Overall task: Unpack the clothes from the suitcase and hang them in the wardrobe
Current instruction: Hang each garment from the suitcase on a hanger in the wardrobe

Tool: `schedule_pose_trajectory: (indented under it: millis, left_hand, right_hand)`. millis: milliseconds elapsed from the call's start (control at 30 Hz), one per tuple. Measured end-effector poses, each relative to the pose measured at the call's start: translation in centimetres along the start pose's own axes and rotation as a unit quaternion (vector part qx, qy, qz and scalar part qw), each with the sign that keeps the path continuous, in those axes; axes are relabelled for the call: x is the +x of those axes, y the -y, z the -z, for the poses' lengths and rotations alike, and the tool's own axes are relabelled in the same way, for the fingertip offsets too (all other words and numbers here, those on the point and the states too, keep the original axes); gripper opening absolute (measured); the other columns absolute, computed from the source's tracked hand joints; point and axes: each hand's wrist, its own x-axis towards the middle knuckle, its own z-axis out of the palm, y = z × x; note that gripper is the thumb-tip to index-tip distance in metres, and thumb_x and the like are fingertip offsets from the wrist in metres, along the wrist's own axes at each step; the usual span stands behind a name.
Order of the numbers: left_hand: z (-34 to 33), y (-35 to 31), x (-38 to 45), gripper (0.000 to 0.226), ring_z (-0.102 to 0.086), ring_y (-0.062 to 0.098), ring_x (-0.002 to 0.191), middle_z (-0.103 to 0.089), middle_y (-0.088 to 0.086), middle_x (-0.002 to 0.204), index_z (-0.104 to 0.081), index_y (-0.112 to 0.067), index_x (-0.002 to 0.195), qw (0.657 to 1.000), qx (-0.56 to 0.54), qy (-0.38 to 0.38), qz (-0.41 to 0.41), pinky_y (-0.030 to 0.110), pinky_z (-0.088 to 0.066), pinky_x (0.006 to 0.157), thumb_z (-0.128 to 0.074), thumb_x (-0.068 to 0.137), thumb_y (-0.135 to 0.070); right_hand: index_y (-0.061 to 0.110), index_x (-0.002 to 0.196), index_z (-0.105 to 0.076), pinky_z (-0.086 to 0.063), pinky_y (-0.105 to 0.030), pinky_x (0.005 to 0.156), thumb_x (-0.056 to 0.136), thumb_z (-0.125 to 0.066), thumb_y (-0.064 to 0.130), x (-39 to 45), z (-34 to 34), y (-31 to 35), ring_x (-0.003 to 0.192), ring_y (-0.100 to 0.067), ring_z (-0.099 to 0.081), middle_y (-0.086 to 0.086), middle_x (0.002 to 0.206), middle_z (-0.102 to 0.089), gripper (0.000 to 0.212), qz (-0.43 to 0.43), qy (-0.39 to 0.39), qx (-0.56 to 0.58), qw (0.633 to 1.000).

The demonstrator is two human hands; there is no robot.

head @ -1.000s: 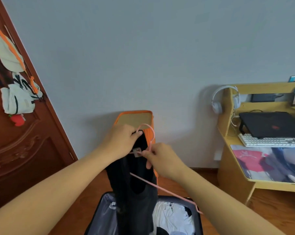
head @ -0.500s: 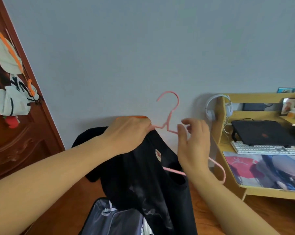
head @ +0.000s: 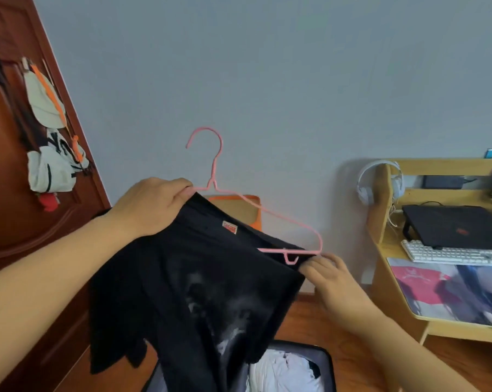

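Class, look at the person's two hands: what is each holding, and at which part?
The left hand grips the black shirt at its collar edge, beside the pink hanger neck. The right hand pinches the shirt's shoulder edge.

A plain grey wall (head: 281, 80) fills the background. At left stands a dark reddish wooden door (head: 10, 216), with white and orange bags (head: 51, 165) hanging on it, a red piece at their bottom. At right is a pale wooden surface (head: 391, 244) with a shelf above. White headphones (head: 366, 188) hang on its side panel. A closed black laptop (head: 454, 226) sits on it, a white keyboard (head: 451, 254) just in front, and a printed mat (head: 448, 292) nearer the edge. The floor (head: 338, 357) is brown wood.
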Motion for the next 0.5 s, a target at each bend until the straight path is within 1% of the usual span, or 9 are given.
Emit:
schedule_pose_trajectory:
  millis: [67, 100, 167, 233, 333, 400, 433, 467, 500]
  left_hand:
    - [-0.3, 1.8, -1.8, 0.081, -0.066, 0.028, 0.080, -0.071, 0.004, 0.087, -0.064, -0.023, 0.114, 1.000, 0.023, 0.013, -0.016, 0.036, -0.049, 0.069, -0.006, 0.095, -0.075]
    - [-0.5, 2.4, -2.4, 0.081, -0.066, 0.029, 0.079, -0.071, 0.005, 0.086, -0.064, -0.022, 0.115, 0.999, 0.029, 0.010, -0.011, 0.037, -0.050, 0.068, -0.006, 0.095, -0.075]
    - [-0.8, 3.5, -3.1, 0.067, -0.067, 0.032, 0.074, -0.071, 0.007, 0.082, -0.066, -0.018, 0.113, 0.999, 0.035, -0.014, -0.005, 0.037, -0.052, 0.063, -0.018, 0.099, -0.063]
    - [-0.8, 4.3, -3.9, 0.057, -0.064, 0.032, 0.059, -0.067, 0.004, 0.070, -0.069, -0.015, 0.099, 0.996, 0.073, -0.029, -0.048, 0.032, -0.045, 0.049, -0.027, 0.104, -0.052]
    - [-1.9, 4.8, -6.0, 0.051, -0.059, 0.029, 0.049, -0.063, -0.001, 0.064, -0.066, -0.018, 0.087, 0.988, 0.128, 0.018, -0.089, 0.032, -0.043, 0.038, -0.029, 0.108, -0.046]
    - [-2.6, 3.8, -6.2, 0.054, -0.060, 0.028, 0.051, -0.064, -0.002, 0.064, -0.065, -0.019, 0.087, 0.988, 0.131, -0.027, -0.079, 0.033, -0.045, 0.041, -0.025, 0.107, -0.049]
    - [-2.6, 2.8, -5.7, 0.056, -0.061, 0.027, 0.054, -0.065, -0.002, 0.066, -0.066, -0.019, 0.088, 0.990, 0.121, -0.053, -0.056, 0.033, -0.047, 0.044, -0.024, 0.106, -0.051]
    - [-2.4, 1.8, -5.1, 0.057, -0.063, 0.025, 0.058, -0.067, -0.002, 0.070, -0.068, -0.018, 0.092, 0.992, 0.097, -0.070, -0.025, 0.035, -0.049, 0.049, -0.024, 0.106, -0.053]
    - [-2.1, 0.8, -4.7, 0.056, -0.064, 0.025, 0.064, -0.069, 0.000, 0.075, -0.069, -0.018, 0.097, 0.994, 0.059, -0.087, 0.008, 0.035, -0.050, 0.055, -0.027, 0.106, -0.054]
  right_hand:
    - [0.019, 0.122, -0.064, -0.043, -0.031, 0.098, 0.076, -0.037, 0.008, 0.8, 1.9, -2.3, 0.117, -0.020, -0.057, 0.003, 0.122, -0.066, 0.055, 0.045, 0.015, -0.035, 0.998]
    - [0.018, 0.124, -0.064, -0.050, -0.034, 0.092, 0.076, -0.036, 0.005, 1.4, 2.6, -2.8, 0.118, -0.021, -0.057, 0.002, 0.122, -0.066, 0.057, 0.066, 0.019, -0.043, 0.997]
    - [0.015, 0.120, -0.065, -0.057, -0.039, 0.080, 0.077, -0.037, -0.002, 2.4, 3.6, -3.0, 0.115, -0.024, -0.059, 0.001, 0.117, -0.066, 0.054, 0.104, 0.009, -0.042, 0.994]
    - [0.011, 0.114, -0.068, -0.057, -0.039, 0.075, 0.082, -0.039, -0.005, 3.3, 4.9, -2.9, 0.107, -0.025, -0.062, -0.001, 0.109, -0.067, 0.046, 0.145, -0.017, -0.041, 0.988]
    - [0.008, 0.104, -0.069, -0.053, -0.039, 0.071, 0.079, -0.048, -0.013, 4.7, 7.5, -1.6, 0.090, -0.028, -0.062, -0.003, 0.094, -0.066, 0.038, 0.190, -0.074, -0.037, 0.978]
    - [0.005, 0.102, -0.067, -0.051, -0.036, 0.078, 0.074, -0.052, -0.021, 6.0, 8.2, 0.5, 0.093, -0.029, -0.059, -0.004, 0.098, -0.064, 0.041, 0.190, -0.122, 0.013, 0.974]
    - [0.005, 0.106, -0.067, -0.048, -0.033, 0.089, 0.079, -0.055, -0.018, 6.6, 8.3, 1.5, 0.104, -0.027, -0.058, -0.005, 0.109, -0.063, 0.038, 0.164, -0.147, 0.052, 0.974]
    - [0.006, 0.116, -0.065, -0.041, -0.028, 0.101, 0.086, -0.058, -0.009, 7.2, 8.4, 2.1, 0.116, -0.023, -0.052, -0.005, 0.123, -0.058, 0.034, 0.121, -0.162, 0.091, 0.975]
    - [0.010, 0.127, -0.060, -0.033, -0.023, 0.109, 0.092, -0.060, 0.005, 7.8, 8.3, 2.5, 0.125, -0.018, -0.045, -0.001, 0.134, -0.051, 0.036, 0.061, -0.151, 0.124, 0.979]
